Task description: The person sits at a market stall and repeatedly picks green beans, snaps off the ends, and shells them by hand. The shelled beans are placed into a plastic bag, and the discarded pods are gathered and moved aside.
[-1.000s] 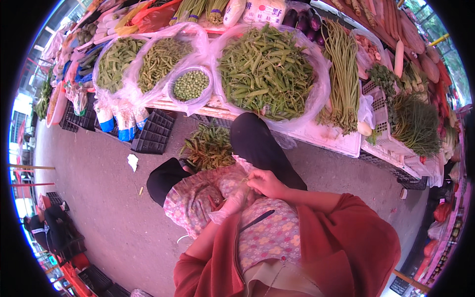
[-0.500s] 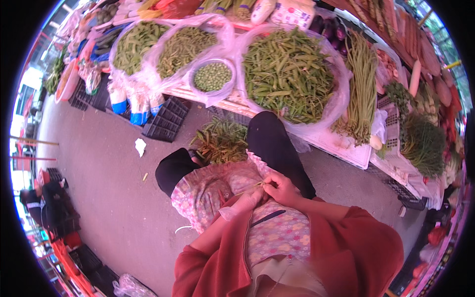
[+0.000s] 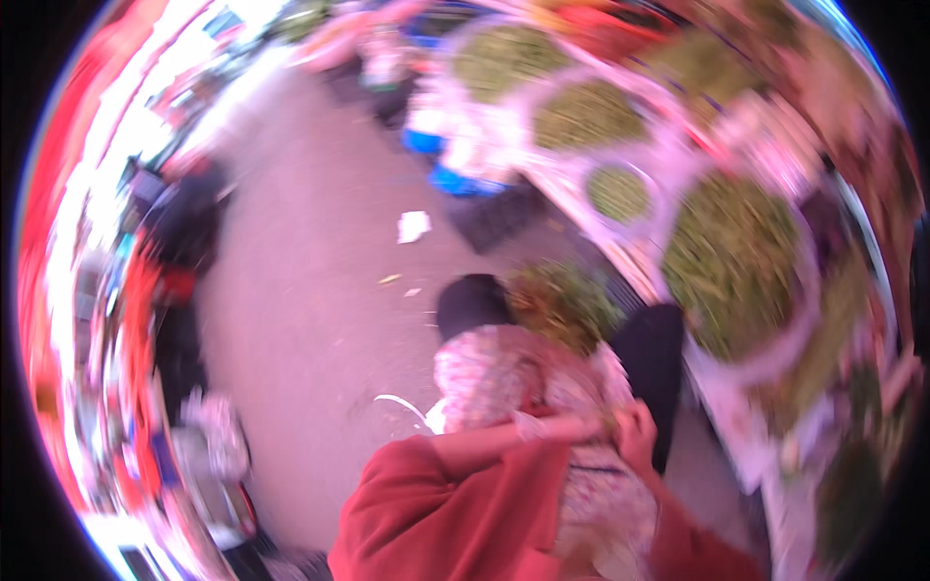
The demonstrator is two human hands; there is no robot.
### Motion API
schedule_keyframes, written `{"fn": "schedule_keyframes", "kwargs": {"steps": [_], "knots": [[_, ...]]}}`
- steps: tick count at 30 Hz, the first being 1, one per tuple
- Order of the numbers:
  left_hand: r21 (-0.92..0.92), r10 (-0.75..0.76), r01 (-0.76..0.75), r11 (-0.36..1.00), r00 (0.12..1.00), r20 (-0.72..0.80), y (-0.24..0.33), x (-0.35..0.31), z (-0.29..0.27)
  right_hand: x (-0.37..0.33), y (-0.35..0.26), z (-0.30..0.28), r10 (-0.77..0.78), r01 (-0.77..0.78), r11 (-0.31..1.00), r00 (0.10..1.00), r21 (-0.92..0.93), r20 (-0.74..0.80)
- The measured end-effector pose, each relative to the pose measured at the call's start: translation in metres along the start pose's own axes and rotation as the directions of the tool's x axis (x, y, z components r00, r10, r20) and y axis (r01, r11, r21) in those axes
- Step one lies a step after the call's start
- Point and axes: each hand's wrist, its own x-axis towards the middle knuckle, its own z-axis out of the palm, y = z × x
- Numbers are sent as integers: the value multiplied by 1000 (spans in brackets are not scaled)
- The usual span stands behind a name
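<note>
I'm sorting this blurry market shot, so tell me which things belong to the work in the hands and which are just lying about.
In hand:
- left hand and right hand, close together over the lap
- floral apron under them
- pile of greens by the knees

Lying about:
- big heap of green beans on the stall
- small bowl of green bits
- white scrap on the pavement

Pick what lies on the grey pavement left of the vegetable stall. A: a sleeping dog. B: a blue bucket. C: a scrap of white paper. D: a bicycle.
C: a small white paper scrap lies on the bare grey pavement, left of the blurred stall of green vegetables.
</note>
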Motion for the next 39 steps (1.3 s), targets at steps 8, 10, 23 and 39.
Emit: {"fn": "schedule_keyframes", "kwargs": {"steps": [8, 10, 23, 39], "knots": [[18, -3, 4, 1000, 997, -75, 47, 13, 35, 28, 17, -23, -653, 784, 404, 608, -472, 451], [11, 1, 0, 1000, 997, -81, 47, 15, 36, 29, 19, -27, -360, 417, 860, 904, -294, 230], [-15, -30, 28, 999, 995, -97, 52, 20, 41, 25, 10, -21, 151, -156, 955, 988, 253, 38], [-61, -73, 66, 996, 989, -128, 45, -4, 24, 54, -35, 2, -115, 122, 987, 991, 107, -70]]}}
